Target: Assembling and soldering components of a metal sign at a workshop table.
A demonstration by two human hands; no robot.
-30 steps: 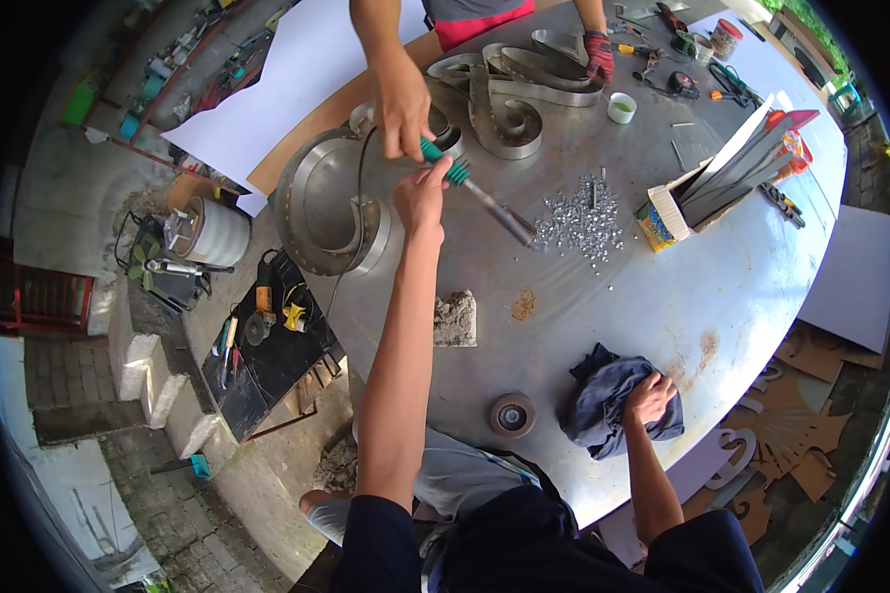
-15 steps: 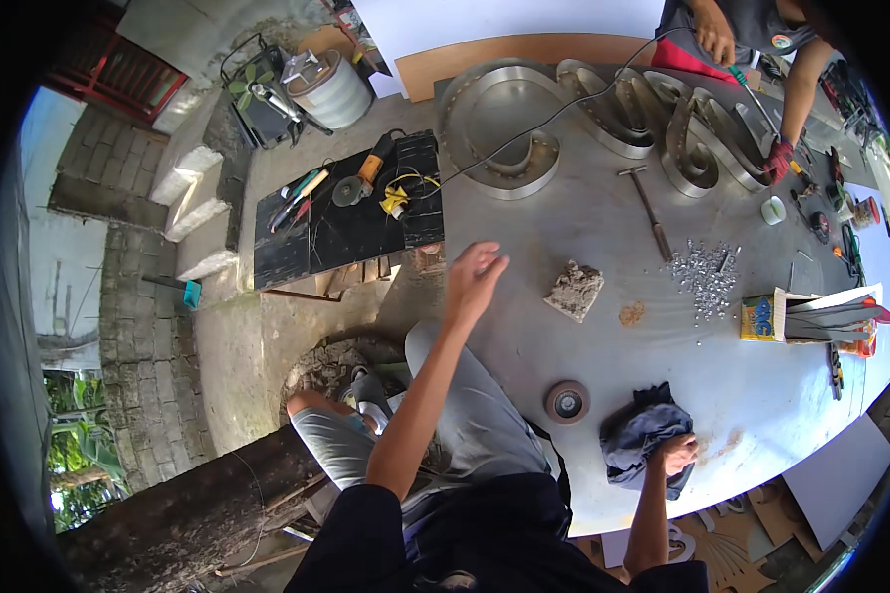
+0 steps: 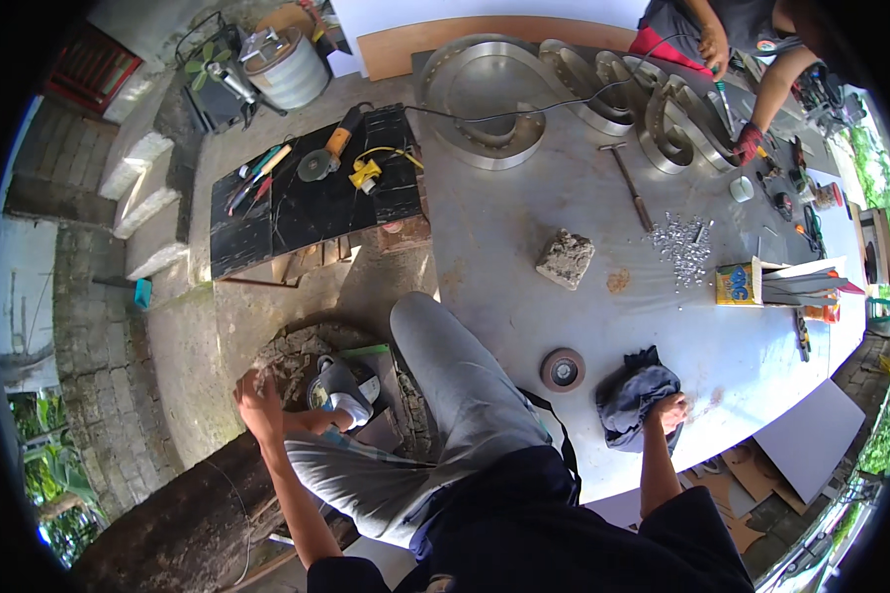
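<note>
My right hand (image 3: 669,409) is closed on the edge of a bunched dark cloth (image 3: 628,403) that lies on the metal tabletop (image 3: 504,267). Left of the cloth lies a round brown abrasive disc (image 3: 563,370) with a dark hub. My left hand (image 3: 258,403) is away from the table, beside my bent knee. Its fingers are loosely bent, and I see nothing in them. Farther up the tabletop sit a rough grey stone chunk (image 3: 566,260), a hammer (image 3: 627,186) and a scatter of small shiny metal pieces (image 3: 680,249).
Curved metal letter shapes (image 3: 485,148) stand along the far edge. Another person's gloved hand (image 3: 749,143) works at the far right. A box of dark strips (image 3: 739,284) stands at right. A black side table (image 3: 316,212) carries an angle grinder (image 3: 328,153) and hand tools.
My left hand has swung from beside the table's left edge down and left to my knee. My right hand stays on the cloth. The whole view has shifted slightly.
</note>
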